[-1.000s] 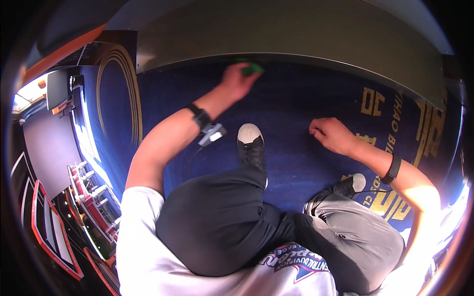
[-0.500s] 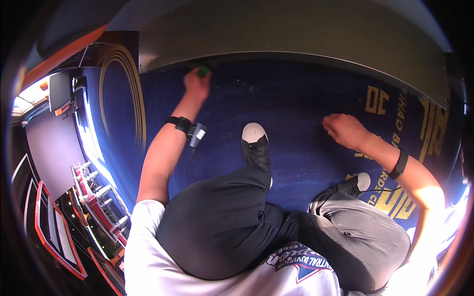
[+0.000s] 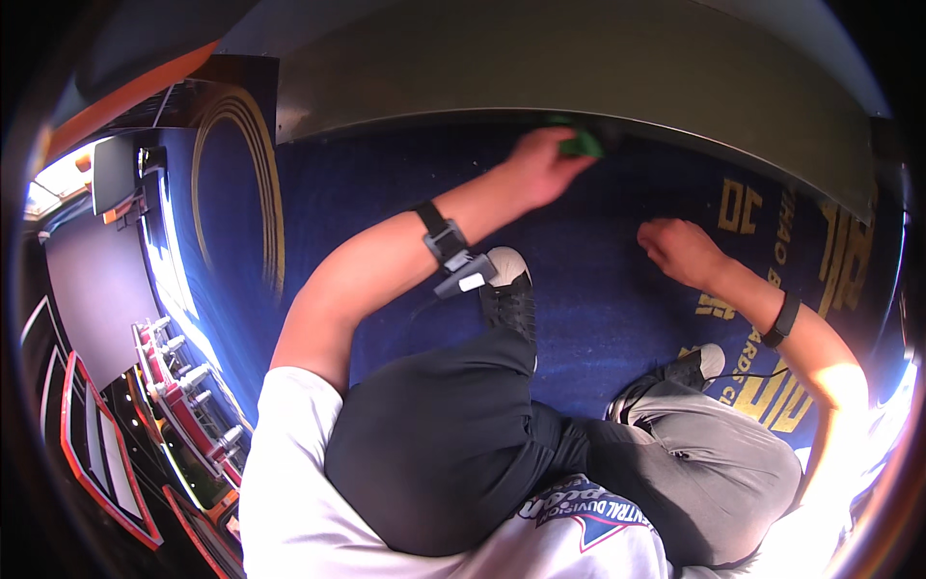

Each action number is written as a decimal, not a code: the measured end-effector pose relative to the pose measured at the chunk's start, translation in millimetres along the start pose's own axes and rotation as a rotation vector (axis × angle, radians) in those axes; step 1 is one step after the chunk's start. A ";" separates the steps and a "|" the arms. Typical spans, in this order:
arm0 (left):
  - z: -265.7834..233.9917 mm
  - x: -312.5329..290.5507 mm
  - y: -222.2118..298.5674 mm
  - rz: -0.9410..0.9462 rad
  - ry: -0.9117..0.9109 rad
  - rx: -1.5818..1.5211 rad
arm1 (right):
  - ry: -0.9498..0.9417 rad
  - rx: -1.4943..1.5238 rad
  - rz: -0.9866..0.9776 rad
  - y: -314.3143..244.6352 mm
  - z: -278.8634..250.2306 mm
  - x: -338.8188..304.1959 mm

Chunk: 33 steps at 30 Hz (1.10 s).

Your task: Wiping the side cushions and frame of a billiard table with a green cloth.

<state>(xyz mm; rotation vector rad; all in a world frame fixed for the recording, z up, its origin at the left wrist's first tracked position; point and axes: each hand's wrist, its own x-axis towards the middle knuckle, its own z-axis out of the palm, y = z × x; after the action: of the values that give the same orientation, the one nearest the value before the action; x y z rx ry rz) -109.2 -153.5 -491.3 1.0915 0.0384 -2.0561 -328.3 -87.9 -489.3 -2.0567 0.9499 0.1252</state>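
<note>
My left hand (image 3: 546,170) is closed around a small green object with a dark part (image 3: 585,144), smeared by motion, so its exact kind cannot be made out. It is close to where the blue carpet (image 3: 569,318) meets the lower edge of a dark metal panel (image 3: 579,68). To the right, my right hand (image 3: 679,253) hangs over the carpet with its fingers curled in a loose fist, and nothing shows in it.
My shoes, one (image 3: 508,289) near the middle and one (image 3: 690,370) at the right, rest on the carpet, which bears gold markings (image 3: 741,206). A foosball table (image 3: 183,391) stands at the far left. A grey device (image 3: 463,272) is strapped to my left forearm.
My left hand has swept to the right along the panel's lower edge, carrying the green object. The right hand has barely moved.
</note>
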 end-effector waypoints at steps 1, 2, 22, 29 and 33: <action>21.3 -12.1 -2.6 0.014 -0.108 0.006 | 0.011 -0.004 -0.024 -1.6 0.2 1.1; 20.9 -13.2 0.2 0.005 -0.126 -0.054 | 0.022 -0.006 -0.051 -5.0 1.0 3.6; -72.6 20.9 40.7 0.259 0.424 0.074 | 0.001 -0.098 -0.059 -0.6 8.9 3.9; 48.4 23.8 -42.3 0.005 -0.029 0.056 | -0.058 -0.089 -0.058 -5.3 16.9 -8.8; 15.6 16.5 -23.7 0.116 0.209 -0.001 | -0.015 -0.080 -0.041 7.6 18.8 -16.4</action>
<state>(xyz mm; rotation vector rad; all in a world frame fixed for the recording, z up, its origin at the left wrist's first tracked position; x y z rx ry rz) -140.7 -153.3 -500.7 1.2745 0.0792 -1.8336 -340.5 -67.3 -499.7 -2.1444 0.9060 0.1586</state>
